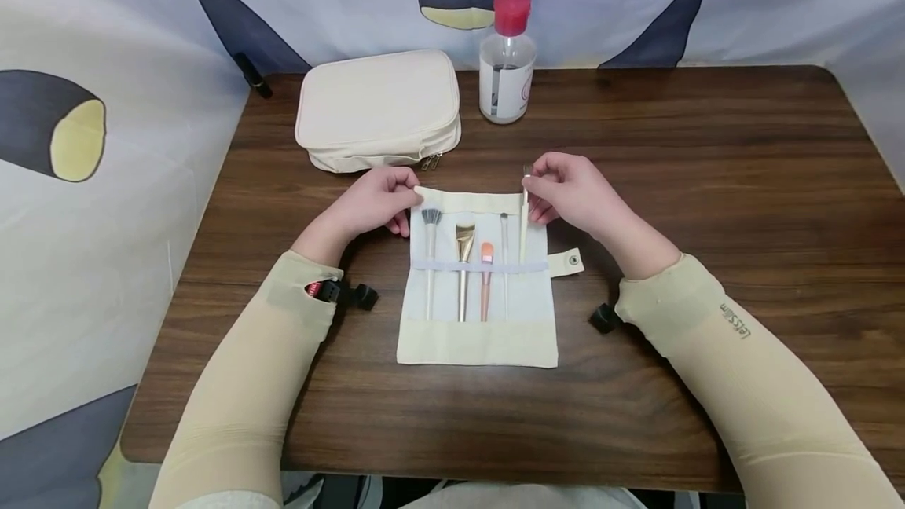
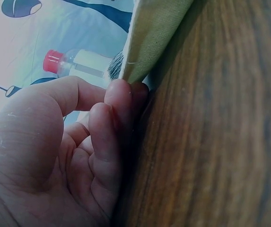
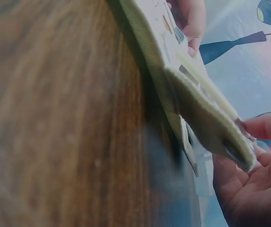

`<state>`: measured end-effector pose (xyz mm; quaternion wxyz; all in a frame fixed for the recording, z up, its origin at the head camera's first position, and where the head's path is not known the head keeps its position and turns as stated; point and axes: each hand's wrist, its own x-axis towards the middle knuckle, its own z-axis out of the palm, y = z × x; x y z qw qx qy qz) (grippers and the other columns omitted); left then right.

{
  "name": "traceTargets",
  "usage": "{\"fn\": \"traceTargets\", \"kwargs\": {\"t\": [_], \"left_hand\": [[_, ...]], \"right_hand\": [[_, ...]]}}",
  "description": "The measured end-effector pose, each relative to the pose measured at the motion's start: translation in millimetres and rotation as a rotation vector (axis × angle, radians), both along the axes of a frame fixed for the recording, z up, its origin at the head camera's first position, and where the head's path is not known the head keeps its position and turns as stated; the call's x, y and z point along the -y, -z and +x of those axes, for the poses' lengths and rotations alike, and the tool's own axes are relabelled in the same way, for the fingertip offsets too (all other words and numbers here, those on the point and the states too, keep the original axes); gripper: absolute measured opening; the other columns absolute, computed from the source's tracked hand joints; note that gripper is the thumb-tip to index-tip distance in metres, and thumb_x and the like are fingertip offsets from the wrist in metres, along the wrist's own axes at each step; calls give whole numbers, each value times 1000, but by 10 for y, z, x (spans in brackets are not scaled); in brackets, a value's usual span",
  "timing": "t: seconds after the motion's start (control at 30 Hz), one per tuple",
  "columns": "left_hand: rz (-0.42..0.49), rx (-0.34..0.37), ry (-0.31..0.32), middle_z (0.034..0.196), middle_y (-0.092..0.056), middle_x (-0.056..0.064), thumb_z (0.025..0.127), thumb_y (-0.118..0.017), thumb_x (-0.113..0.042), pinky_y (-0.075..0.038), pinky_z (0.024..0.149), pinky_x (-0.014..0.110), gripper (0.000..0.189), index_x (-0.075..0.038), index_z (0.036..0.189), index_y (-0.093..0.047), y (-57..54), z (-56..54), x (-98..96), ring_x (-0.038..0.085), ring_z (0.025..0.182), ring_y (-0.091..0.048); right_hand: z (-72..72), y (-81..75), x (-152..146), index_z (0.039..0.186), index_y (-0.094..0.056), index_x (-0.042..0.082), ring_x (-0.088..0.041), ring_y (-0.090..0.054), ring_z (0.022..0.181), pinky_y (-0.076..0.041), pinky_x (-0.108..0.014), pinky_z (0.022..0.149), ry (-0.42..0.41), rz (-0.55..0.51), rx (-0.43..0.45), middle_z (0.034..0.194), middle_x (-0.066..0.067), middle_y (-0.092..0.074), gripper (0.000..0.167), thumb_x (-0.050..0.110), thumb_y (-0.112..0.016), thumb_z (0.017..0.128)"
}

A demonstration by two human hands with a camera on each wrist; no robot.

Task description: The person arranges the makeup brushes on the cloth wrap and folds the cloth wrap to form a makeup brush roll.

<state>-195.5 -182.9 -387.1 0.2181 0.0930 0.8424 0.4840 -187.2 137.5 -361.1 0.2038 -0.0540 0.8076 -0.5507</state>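
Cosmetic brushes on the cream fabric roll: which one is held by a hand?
The slim pale-handled brush, furthest right: the right hand pinches it near its top, while the other four brushes are not held.

Bright, even light across the head view, and the tabletop reads clear, soft shadows hugging the inner edges of the sleeves. Over to the left wrist: dimmer, bluish, the backdrop washing pale behind a shaded left hand. Right wrist, and it's hazy, the tabletop smearing out of focus!
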Motion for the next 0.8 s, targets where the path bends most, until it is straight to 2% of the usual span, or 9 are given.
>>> {"fn": "traceTargets", "kwargs": {"t": [0.13,0.47,0.8], "left_hand": [[10,25,-2,65,-69,5,100,-59,-10,-55,51,28,10,-1,96,-58,-7,12,-7,19,53,-67],[8,20,2,65,-69,4,99,-59,-10,-55,50,27,10,-1,96,-58,-52,18,-17,18,53,-67],[4,9,-7,66,-69,5,99,-59,-11,-55,50,27,10,-2,96,-58,-46,10,-9,19,52,-67]], "right_hand": [[10,6,-4,109,-59,-3,-19,-68,66,-62,-30,65,-25,28,34,81,-14,-68,18,14,-60,104],[22,19,-3,102,-60,-4,-21,-67,65,-62,-31,65,-89,43,50,78,-14,-68,18,14,-60,104],[35,29,18,98,-56,0,-21,-68,62,-63,-32,64,-171,136,79,78,-15,-69,19,16,-62,103]]}}
